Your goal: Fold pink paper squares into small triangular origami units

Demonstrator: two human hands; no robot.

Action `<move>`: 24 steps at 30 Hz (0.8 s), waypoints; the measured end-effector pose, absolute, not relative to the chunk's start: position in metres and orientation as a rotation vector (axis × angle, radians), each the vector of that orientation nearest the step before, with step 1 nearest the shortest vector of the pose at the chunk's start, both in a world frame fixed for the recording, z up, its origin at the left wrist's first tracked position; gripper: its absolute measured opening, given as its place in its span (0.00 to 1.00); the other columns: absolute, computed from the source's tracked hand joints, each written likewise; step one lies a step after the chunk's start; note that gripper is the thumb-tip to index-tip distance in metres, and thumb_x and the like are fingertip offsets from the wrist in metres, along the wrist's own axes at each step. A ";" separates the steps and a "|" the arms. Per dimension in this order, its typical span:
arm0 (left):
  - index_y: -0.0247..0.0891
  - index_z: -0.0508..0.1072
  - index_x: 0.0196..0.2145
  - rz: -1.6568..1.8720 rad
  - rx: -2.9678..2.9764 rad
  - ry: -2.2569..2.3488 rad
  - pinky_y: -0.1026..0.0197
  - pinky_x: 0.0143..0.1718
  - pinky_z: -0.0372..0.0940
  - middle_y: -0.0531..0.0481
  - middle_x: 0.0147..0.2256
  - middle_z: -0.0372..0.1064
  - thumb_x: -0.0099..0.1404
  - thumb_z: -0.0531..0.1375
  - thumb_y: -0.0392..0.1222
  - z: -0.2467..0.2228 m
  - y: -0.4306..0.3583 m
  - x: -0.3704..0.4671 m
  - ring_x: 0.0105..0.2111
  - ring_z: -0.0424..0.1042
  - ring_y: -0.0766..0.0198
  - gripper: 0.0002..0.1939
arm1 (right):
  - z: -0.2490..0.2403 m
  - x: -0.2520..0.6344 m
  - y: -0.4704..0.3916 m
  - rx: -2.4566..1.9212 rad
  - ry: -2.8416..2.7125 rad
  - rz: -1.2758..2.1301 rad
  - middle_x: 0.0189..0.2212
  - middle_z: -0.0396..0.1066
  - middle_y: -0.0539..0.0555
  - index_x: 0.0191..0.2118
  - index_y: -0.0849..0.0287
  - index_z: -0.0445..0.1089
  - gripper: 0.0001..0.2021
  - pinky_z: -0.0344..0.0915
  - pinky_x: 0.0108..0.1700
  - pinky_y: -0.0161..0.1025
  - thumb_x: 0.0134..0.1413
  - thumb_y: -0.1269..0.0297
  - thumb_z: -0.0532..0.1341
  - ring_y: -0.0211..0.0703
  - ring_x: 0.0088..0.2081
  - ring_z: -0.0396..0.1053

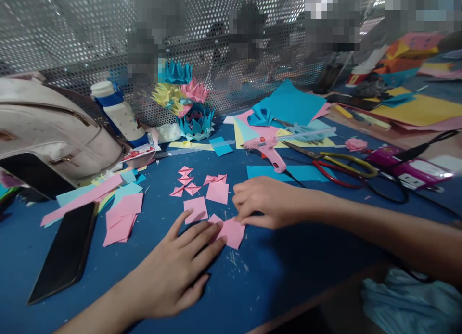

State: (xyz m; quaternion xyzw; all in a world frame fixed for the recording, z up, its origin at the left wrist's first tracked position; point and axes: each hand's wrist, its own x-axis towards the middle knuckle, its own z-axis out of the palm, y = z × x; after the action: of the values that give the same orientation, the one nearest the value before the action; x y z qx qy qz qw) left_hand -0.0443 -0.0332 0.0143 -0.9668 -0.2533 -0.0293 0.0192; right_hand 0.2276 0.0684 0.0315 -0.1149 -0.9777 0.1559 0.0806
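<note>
On the blue tabletop, my left hand [182, 266] lies flat with its fingers spread over some small pink paper squares. Two of its fingertips press on a pink paper square [235, 235], and its index finger reaches another pink square [196, 210]. My right hand [270, 203] is closed, its thumb and fingers pinching the upper right edge of the first square. Just beyond both hands lie one more pink square [217, 194] and several small folded pink pieces [185, 180].
A pink glue gun [269, 148] lies beyond my right hand, with red-and-yellow-handled scissors [339, 165] beside it. At left are a phone [67, 250], pink paper scraps [122, 219], a bottle [117, 112] and a bag [46, 117]. Folded paper flowers [197, 120] stand at the back.
</note>
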 end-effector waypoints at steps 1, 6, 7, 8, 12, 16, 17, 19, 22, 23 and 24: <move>0.36 0.58 0.67 -0.096 -3.003 -0.787 0.43 0.69 0.20 0.45 0.66 0.57 0.68 0.53 0.40 0.014 -0.034 -0.044 0.64 0.56 0.52 0.30 | 0.028 0.227 0.070 -0.357 -2.883 0.544 0.31 0.74 0.52 0.35 0.59 0.78 0.08 0.56 0.36 0.38 0.63 0.67 0.62 0.40 0.36 0.65; 0.36 0.56 0.67 -0.108 -3.034 -0.802 0.41 0.70 0.25 0.43 0.66 0.56 0.68 0.54 0.38 0.012 -0.037 -0.044 0.65 0.56 0.51 0.31 | 0.014 0.221 0.075 -0.449 -2.742 0.752 0.34 0.75 0.51 0.36 0.60 0.75 0.07 0.59 0.39 0.35 0.64 0.67 0.61 0.38 0.38 0.69; 0.36 0.55 0.68 -0.110 -3.044 -0.815 0.40 0.70 0.26 0.43 0.67 0.55 0.68 0.54 0.38 0.011 -0.037 -0.044 0.65 0.55 0.51 0.31 | 0.013 0.220 0.074 -0.458 -2.745 0.759 0.34 0.74 0.50 0.37 0.60 0.75 0.05 0.59 0.39 0.34 0.64 0.67 0.61 0.38 0.38 0.69; 0.37 0.55 0.68 -0.118 -3.055 -0.829 0.39 0.70 0.28 0.43 0.67 0.54 0.68 0.54 0.37 0.010 -0.037 -0.044 0.65 0.55 0.51 0.31 | 0.012 0.219 0.073 -0.463 -2.752 0.760 0.33 0.74 0.50 0.37 0.60 0.74 0.04 0.58 0.38 0.34 0.63 0.67 0.62 0.38 0.38 0.68; 0.38 0.55 0.68 -0.171 -3.102 -0.865 0.36 0.69 0.34 0.43 0.67 0.55 0.68 0.54 0.37 0.007 -0.036 -0.045 0.66 0.55 0.50 0.31 | 0.011 0.219 0.071 -0.469 -2.778 0.754 0.32 0.71 0.48 0.37 0.58 0.71 0.04 0.57 0.38 0.33 0.62 0.65 0.63 0.37 0.37 0.67; 0.39 0.55 0.68 -0.174 -3.111 -0.882 0.35 0.69 0.34 0.43 0.66 0.55 0.68 0.54 0.38 0.006 -0.036 -0.045 0.66 0.54 0.50 0.31 | 0.009 0.219 0.071 -0.475 -2.776 0.763 0.32 0.70 0.48 0.38 0.58 0.70 0.06 0.57 0.38 0.34 0.61 0.62 0.64 0.38 0.37 0.66; 0.39 0.55 0.68 -0.167 -3.109 -0.880 0.36 0.69 0.34 0.43 0.66 0.55 0.68 0.54 0.38 0.006 -0.036 -0.046 0.66 0.54 0.50 0.31 | 0.008 0.219 0.071 -0.475 -2.775 0.762 0.32 0.70 0.48 0.38 0.58 0.70 0.06 0.56 0.38 0.34 0.61 0.61 0.64 0.38 0.37 0.65; 0.39 0.54 0.68 -0.158 -3.103 -0.874 0.36 0.69 0.32 0.43 0.66 0.55 0.69 0.53 0.38 0.006 -0.036 -0.046 0.66 0.53 0.51 0.31 | 0.007 0.219 0.070 -0.475 -2.773 0.761 0.32 0.69 0.49 0.38 0.58 0.69 0.06 0.56 0.37 0.34 0.61 0.63 0.64 0.38 0.36 0.65; 0.39 0.54 0.68 -0.147 -3.102 -0.871 0.36 0.69 0.32 0.43 0.66 0.55 0.70 0.53 0.39 0.007 -0.036 -0.046 0.67 0.52 0.51 0.31 | 0.006 0.219 0.070 -0.482 -2.776 0.762 0.32 0.69 0.49 0.39 0.59 0.69 0.04 0.56 0.37 0.34 0.61 0.64 0.62 0.38 0.36 0.65; 0.39 0.54 0.68 -0.145 -3.104 -0.875 0.36 0.69 0.33 0.43 0.66 0.55 0.70 0.53 0.39 0.007 -0.036 -0.045 0.66 0.52 0.51 0.30 | 0.006 0.219 0.070 -0.477 -2.776 0.763 0.32 0.69 0.49 0.39 0.59 0.69 0.04 0.56 0.37 0.34 0.62 0.64 0.62 0.38 0.36 0.65; 0.40 0.54 0.68 -0.144 -3.106 -0.884 0.36 0.69 0.35 0.43 0.66 0.55 0.70 0.53 0.38 0.008 -0.036 -0.045 0.66 0.53 0.51 0.30 | 0.006 0.219 0.070 -0.462 -2.774 0.760 0.32 0.69 0.49 0.39 0.59 0.69 0.05 0.56 0.38 0.34 0.62 0.64 0.62 0.38 0.37 0.64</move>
State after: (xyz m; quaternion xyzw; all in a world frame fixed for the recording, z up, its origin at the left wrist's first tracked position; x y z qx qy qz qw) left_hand -0.0451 -0.0365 0.0081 -0.9599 -0.2730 -0.0446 -0.0455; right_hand 0.2188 0.0701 0.0063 -0.1577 -0.9460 0.2593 0.1137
